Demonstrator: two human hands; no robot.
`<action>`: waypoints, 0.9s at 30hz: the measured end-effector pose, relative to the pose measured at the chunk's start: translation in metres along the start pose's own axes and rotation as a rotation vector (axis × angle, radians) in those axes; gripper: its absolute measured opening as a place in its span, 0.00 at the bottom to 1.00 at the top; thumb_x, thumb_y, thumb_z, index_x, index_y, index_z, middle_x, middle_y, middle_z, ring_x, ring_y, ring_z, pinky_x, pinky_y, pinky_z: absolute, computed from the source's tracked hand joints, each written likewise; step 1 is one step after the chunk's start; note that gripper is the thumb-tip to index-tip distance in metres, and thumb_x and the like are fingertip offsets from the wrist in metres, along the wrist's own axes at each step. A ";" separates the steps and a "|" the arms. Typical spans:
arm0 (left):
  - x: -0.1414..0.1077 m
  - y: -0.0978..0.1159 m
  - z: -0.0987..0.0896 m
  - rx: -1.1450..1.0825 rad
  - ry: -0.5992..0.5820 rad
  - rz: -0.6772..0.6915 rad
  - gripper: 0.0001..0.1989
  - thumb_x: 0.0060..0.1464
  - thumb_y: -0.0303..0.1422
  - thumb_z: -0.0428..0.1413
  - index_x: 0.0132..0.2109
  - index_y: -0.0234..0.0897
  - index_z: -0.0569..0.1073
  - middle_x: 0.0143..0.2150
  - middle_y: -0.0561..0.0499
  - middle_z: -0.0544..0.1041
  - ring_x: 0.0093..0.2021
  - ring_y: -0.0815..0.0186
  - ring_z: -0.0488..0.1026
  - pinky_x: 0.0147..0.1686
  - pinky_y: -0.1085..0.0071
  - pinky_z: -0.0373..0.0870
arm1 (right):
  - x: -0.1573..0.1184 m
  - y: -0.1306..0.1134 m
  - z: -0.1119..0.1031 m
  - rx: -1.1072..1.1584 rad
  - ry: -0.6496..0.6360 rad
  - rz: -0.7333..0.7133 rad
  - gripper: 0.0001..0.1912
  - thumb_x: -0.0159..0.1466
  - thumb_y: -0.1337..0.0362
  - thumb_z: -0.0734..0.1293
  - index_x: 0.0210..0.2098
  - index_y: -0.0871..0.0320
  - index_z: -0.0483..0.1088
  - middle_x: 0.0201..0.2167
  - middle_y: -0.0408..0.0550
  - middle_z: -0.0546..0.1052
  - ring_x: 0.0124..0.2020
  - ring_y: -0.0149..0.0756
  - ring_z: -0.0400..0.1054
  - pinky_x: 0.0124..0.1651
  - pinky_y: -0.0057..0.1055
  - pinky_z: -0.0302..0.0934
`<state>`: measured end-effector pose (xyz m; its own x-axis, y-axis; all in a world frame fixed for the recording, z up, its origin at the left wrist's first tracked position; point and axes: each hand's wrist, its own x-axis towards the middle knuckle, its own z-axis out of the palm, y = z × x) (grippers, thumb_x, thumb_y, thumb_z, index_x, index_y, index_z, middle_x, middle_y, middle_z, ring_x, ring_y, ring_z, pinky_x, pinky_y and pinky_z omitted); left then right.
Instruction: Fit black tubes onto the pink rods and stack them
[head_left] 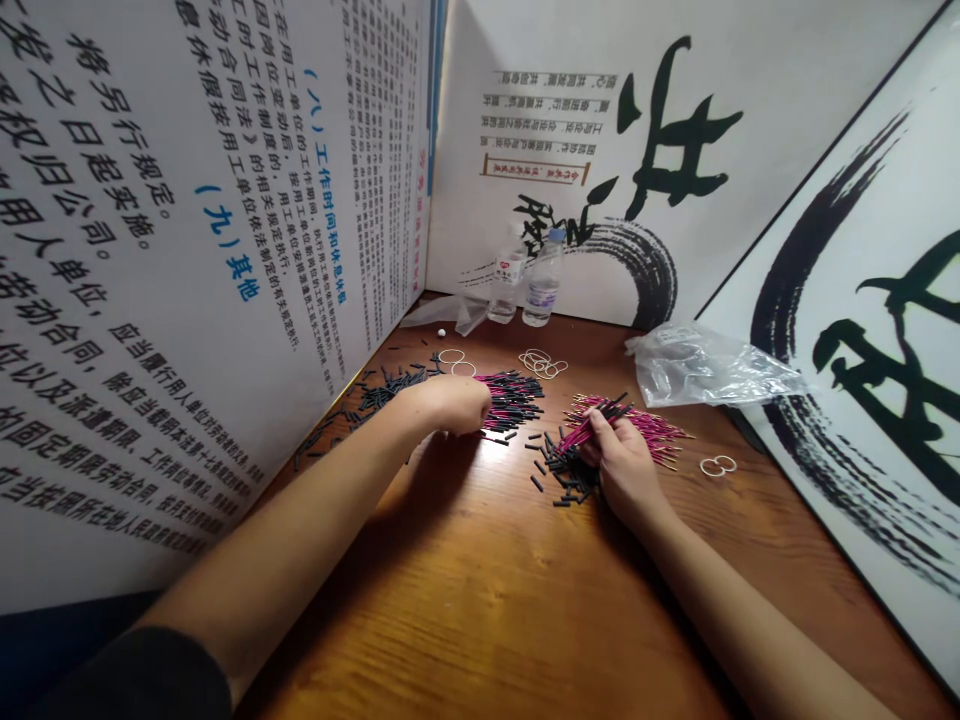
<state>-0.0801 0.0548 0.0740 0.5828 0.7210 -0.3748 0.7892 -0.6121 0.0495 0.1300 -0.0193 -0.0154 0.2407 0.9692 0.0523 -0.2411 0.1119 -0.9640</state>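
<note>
Black-ended pink sticks (517, 402) are lying bunched on the desk (465, 600); a few held sticks (576, 437) are slanting over scattered short black tubes (559, 470), while pale-tipped pink sticks (660, 437) are fanning out beside them.

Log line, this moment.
left hand: at black-ended stick pile | right hand: holding pink sticks | near right hand: loose black tubes
</note>
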 end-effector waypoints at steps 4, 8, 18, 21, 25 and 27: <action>-0.003 0.007 0.000 0.068 0.029 -0.009 0.13 0.47 0.29 0.52 0.38 0.38 0.78 0.37 0.44 0.80 0.33 0.62 0.73 0.32 0.70 0.66 | -0.001 -0.001 0.001 -0.012 0.001 0.004 0.23 0.54 0.48 0.72 0.25 0.55 0.57 0.14 0.32 0.55 0.15 0.22 0.47 0.17 0.23 0.42; -0.004 0.019 0.005 0.103 0.101 0.018 0.13 0.48 0.26 0.51 0.39 0.39 0.78 0.38 0.43 0.80 0.36 0.58 0.75 0.34 0.66 0.69 | 0.000 -0.001 0.001 -0.012 0.014 0.007 0.24 0.53 0.47 0.72 0.25 0.55 0.56 0.14 0.32 0.55 0.15 0.22 0.47 0.17 0.23 0.42; 0.002 0.022 0.010 0.130 0.092 0.040 0.12 0.49 0.25 0.50 0.38 0.33 0.77 0.39 0.39 0.80 0.37 0.55 0.76 0.33 0.65 0.70 | 0.000 0.000 -0.001 -0.029 -0.005 0.006 0.22 0.54 0.48 0.71 0.26 0.55 0.57 0.14 0.32 0.56 0.15 0.22 0.48 0.17 0.22 0.42; 0.002 0.022 0.010 0.137 0.126 0.035 0.13 0.50 0.25 0.49 0.39 0.34 0.77 0.40 0.39 0.80 0.38 0.55 0.76 0.33 0.64 0.70 | 0.000 -0.001 0.000 -0.017 -0.012 0.003 0.22 0.54 0.48 0.71 0.26 0.55 0.58 0.14 0.32 0.56 0.15 0.21 0.47 0.17 0.22 0.42; 0.001 0.025 0.010 0.148 0.080 0.025 0.12 0.49 0.24 0.50 0.37 0.33 0.78 0.38 0.38 0.80 0.36 0.56 0.76 0.33 0.66 0.70 | 0.000 0.000 0.000 -0.022 -0.007 -0.002 0.23 0.54 0.48 0.72 0.25 0.55 0.57 0.14 0.32 0.56 0.15 0.21 0.47 0.17 0.22 0.42; 0.001 0.025 0.009 0.136 0.058 0.027 0.11 0.47 0.25 0.51 0.36 0.33 0.77 0.37 0.38 0.80 0.36 0.56 0.76 0.32 0.66 0.70 | 0.000 0.000 -0.001 -0.026 0.000 -0.003 0.23 0.54 0.47 0.72 0.25 0.55 0.57 0.14 0.32 0.56 0.15 0.21 0.48 0.18 0.22 0.43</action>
<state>-0.0618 0.0367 0.0664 0.6164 0.7191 -0.3208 0.7420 -0.6668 -0.0689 0.1307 -0.0191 -0.0158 0.2413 0.9689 0.0552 -0.2160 0.1091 -0.9703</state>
